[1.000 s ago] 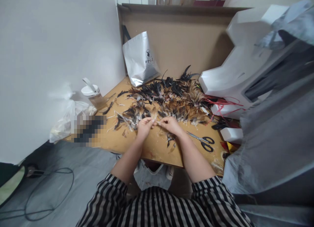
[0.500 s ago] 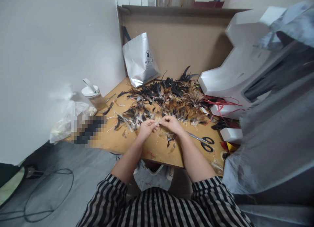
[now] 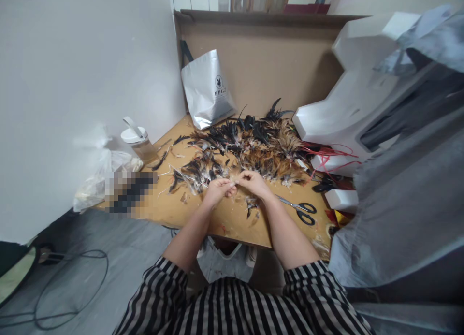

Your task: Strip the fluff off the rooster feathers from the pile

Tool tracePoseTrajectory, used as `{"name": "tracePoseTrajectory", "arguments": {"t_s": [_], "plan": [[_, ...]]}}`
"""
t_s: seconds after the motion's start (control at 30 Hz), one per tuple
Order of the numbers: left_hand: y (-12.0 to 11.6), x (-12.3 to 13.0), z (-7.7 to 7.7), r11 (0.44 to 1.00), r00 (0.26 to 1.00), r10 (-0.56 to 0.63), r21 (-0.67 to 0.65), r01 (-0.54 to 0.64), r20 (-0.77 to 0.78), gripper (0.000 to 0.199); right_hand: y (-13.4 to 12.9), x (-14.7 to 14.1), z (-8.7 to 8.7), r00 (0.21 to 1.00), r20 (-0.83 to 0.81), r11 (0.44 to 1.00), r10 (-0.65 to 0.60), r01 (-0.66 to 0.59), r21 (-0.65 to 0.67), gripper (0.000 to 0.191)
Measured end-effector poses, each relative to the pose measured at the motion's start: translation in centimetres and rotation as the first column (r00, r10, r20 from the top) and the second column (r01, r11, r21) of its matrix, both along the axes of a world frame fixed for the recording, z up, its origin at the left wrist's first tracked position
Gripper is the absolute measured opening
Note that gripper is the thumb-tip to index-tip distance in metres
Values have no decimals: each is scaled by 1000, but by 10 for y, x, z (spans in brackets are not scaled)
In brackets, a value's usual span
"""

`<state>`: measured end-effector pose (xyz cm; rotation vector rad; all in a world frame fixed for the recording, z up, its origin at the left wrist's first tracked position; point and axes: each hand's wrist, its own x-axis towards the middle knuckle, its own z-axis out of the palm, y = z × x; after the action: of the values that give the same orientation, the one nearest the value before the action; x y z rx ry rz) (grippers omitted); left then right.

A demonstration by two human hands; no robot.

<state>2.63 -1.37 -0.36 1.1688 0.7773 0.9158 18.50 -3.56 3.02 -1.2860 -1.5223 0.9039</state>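
With fingers pinched, the left hand [image 3: 218, 191] and right hand [image 3: 253, 183] grasp a small, wispy, golden-tan feather tuft [image 3: 232, 172].

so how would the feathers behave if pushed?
The feathers look very light: thin and wispy, so loose ones would probably scatter. Tips likely bend easily, as the dark plume at the back curves. Clumps may drag along together, since they overlap densely.

Silver bag [image 3: 206, 91] before a brown panel [image 3: 268, 64], white-lidded jar [image 3: 143, 150] beside a plastic bag [image 3: 96, 180]
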Motion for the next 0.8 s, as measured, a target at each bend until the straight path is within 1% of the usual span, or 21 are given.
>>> {"name": "tracePoseTrajectory", "arguments": {"t_s": [0.03, 0.1, 0.17, 0.2, 0.23, 0.27, 0.33, 0.4, 0.43, 0.53, 0.67, 0.8], "plan": [[0, 0, 1, 1000, 1000, 14, -12, -13, 7, 24, 1, 0, 0, 999, -37, 1000, -30, 30, -1, 22], [0, 0, 2, 998, 998, 52, -38, -50, 38, 25, 3, 0, -1, 981, -140, 990, -137, 138, -3, 28], [1, 0, 4, 994, 992, 95, -60, -91, 79, 25, 5, 1, -1, 932, -244, 963, -266, 268, -24, 33], [1, -1, 5, 992, 989, 112, -67, -106, 95, 25, 6, 1, -1, 907, -284, 949, -312, 311, -47, 35], [2, -1, 5, 990, 986, 125, -73, -117, 107, 25, 6, 0, -1, 890, -310, 942, -334, 327, -76, 37], [2, -1, 5, 989, 984, 134, -80, -125, 115, 25, 6, -1, -1, 887, -323, 944, -330, 313, -105, 37], [2, -1, 6, 986, 981, 148, -96, -137, 122, 25, 4, -5, -2, 906, -322, 960, -273, 238, -146, 36], [2, -1, 5, 986, 982, 144, -96, -133, 122, 27, 3, -12, -4, 932, -297, 973, -208, 168, -156, 35], [2, 0, 5, 988, 984, 137, -88, -127, 117, 27, 2, -15, -5, 940, -282, 977, -191, 154, -149, 34], [2, 1, 3, 995, 992, 98, -40, -96, 73, 26, 1, -22, -7, 949, -255, 979, -184, 155, -129, 31], [2, 1, 1, 999, 999, 49, 2, -49, 18, 23, 0, -25, -7, 947, -272, 981, -170, 136, -141, 29], [2, 1, 0, 999, 999, 44, 18, -44, 2, 22, -1, -25, -7, 948, -278, 984, -153, 120, -133, 26]]}}
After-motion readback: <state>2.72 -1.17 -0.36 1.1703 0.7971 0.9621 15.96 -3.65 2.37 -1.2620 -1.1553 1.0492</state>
